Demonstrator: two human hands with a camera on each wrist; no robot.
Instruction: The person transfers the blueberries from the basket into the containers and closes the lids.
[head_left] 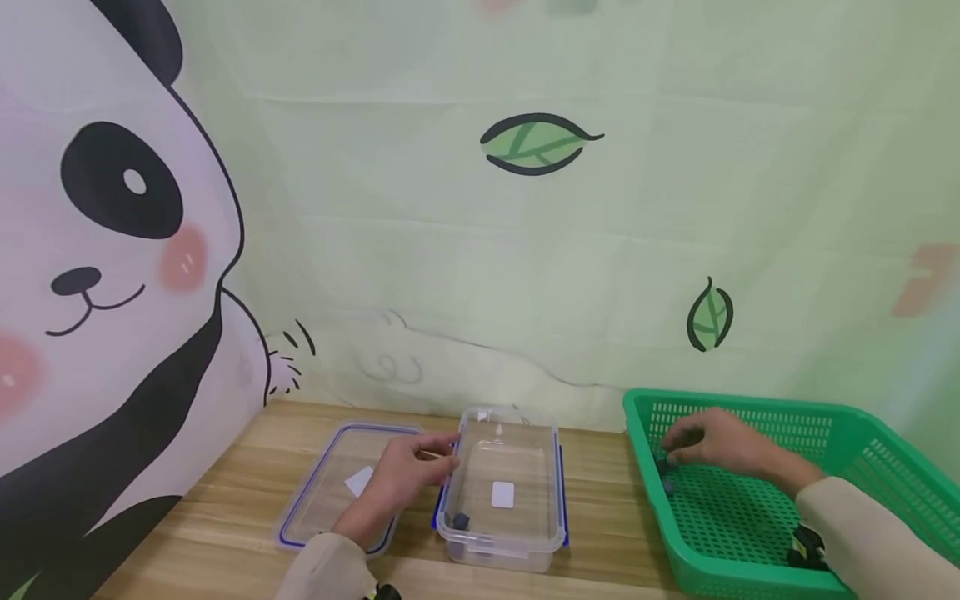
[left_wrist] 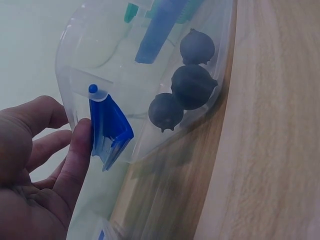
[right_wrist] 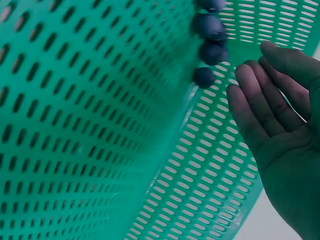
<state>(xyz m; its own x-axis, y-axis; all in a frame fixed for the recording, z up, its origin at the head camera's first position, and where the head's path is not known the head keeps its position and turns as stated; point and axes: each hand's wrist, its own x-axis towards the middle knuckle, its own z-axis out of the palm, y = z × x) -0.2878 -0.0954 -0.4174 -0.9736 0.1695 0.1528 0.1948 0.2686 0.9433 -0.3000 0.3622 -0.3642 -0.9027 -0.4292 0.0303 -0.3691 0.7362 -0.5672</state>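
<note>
Right hand (head_left: 716, 442) fingers extended, holding nothing, dark berries (right_wrist: 212, 52) just beside its fingertips inside green basket (head_left: 750, 402), left hand (head_left: 411, 473) fingers loosely bent, touching clear container (head_left: 517, 550) near blue latch (left_wrist: 110, 130), three stored berries (left_wrist: 194, 86) within, lid (head_left: 322, 496) alongside.

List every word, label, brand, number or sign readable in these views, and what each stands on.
No readable text.
White rectangular label on the clear plastic box: any print too small to read.
White label on the clear, blue-edged plastic lid: likewise unreadable.
Red shape on the pale green backdrop: too blurred to identify.
</note>
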